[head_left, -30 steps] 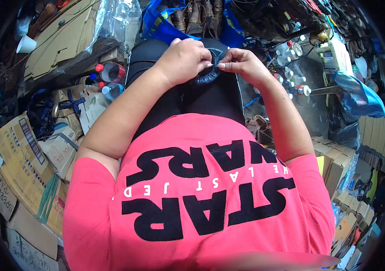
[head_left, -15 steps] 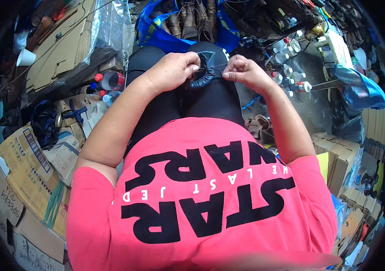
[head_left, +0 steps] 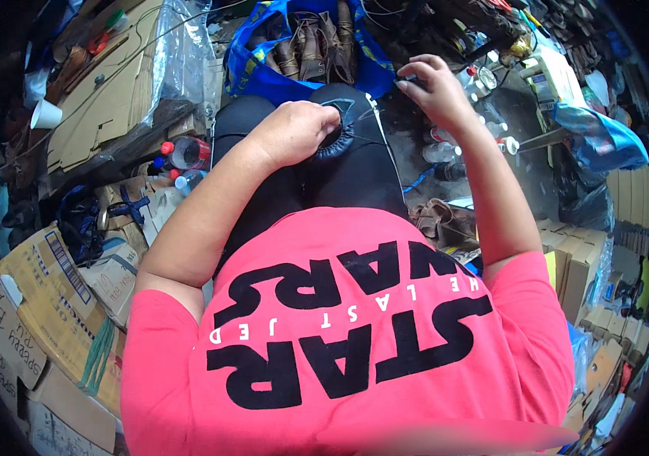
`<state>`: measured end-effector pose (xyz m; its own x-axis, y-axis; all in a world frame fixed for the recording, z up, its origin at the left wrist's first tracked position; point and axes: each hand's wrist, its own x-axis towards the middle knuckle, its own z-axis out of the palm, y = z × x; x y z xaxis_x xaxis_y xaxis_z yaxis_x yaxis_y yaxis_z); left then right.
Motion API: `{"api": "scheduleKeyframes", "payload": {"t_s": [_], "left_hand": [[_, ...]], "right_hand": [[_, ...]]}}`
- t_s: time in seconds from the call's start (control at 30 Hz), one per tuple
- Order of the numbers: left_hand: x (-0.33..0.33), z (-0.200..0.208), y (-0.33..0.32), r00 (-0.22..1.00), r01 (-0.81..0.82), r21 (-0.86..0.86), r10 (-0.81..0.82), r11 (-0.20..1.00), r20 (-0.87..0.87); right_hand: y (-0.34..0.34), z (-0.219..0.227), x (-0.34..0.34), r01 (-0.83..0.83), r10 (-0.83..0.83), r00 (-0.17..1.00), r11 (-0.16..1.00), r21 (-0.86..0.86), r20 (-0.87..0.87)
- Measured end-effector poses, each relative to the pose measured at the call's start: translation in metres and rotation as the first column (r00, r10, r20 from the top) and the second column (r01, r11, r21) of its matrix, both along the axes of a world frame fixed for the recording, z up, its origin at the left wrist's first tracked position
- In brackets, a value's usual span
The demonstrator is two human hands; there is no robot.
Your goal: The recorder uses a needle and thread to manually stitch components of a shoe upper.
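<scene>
A dark, rounded shoe-like piece [head_left: 337, 144] with a gathered, ridged edge rests on my thighs. My left hand [head_left: 301, 131] is closed on its left side, fingers curled over the rim and partly hiding it. A thin thread [head_left: 368, 115] slants up and right from the piece. Farther right and raised, my right hand [head_left: 437, 93] is apart from the piece, with thumb and index finger pinched. The thread runs toward that pinch, though its far end is too fine to follow.
Beyond my knees stands a blue bag [head_left: 254, 76] holding several brown boots [head_left: 311, 57]. Plastic bottles lie at the left [head_left: 189, 154] and right [head_left: 443, 152]. Cardboard boxes [head_left: 54, 296] crowd the left, and a white cup [head_left: 46, 115] sits on flattened cardboard [head_left: 104, 106].
My right hand has moved away from the piece, up and to the right. My left hand has stayed on the piece, shifting slightly down. The whole view has tilted a little.
</scene>
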<state>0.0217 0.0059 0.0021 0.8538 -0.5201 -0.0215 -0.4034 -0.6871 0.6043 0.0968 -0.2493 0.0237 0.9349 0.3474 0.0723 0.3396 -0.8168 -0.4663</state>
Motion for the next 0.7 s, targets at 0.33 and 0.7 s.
{"api": "scheduleKeyframes", "payload": {"t_s": [0.33,0.7], "left_hand": [[-0.002,-0.008,0.008,0.994,0.068,-0.031,-0.065,0.997,0.084],[-0.059,0.015,0.107,0.943,-0.201,0.097,0.166,0.975,0.289]], "right_hand": [[0.052,0.015,-0.030,-0.627,0.703,0.711,0.637,-0.448,0.005],[-0.026,0.001,-0.018,-0.419,0.423,0.905,0.876,-0.237,-0.036]]}}
